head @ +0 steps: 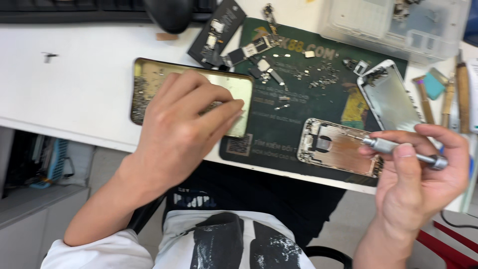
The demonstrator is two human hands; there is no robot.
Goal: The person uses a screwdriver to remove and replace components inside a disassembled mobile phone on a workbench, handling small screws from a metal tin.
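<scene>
Beside the opened phone frame (338,147), right hand (423,174) pinches a screwdriver (403,151); left hand (184,132), fingers together, presses the gold tray (149,74).

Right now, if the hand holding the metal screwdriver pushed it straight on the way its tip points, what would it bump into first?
Probably the opened phone housing. The right hand aims the screwdriver leftward, with its tip already over that housing's right end. Depth is unclear, so touching can't be confirmed.

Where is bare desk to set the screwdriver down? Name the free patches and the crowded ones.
Free: the white desk left of the gold tray, up to the keyboard.

Crowded: the green mat, covered in screws, boards, the phone frame and the silver housing. Tools fill the right edge.
</scene>
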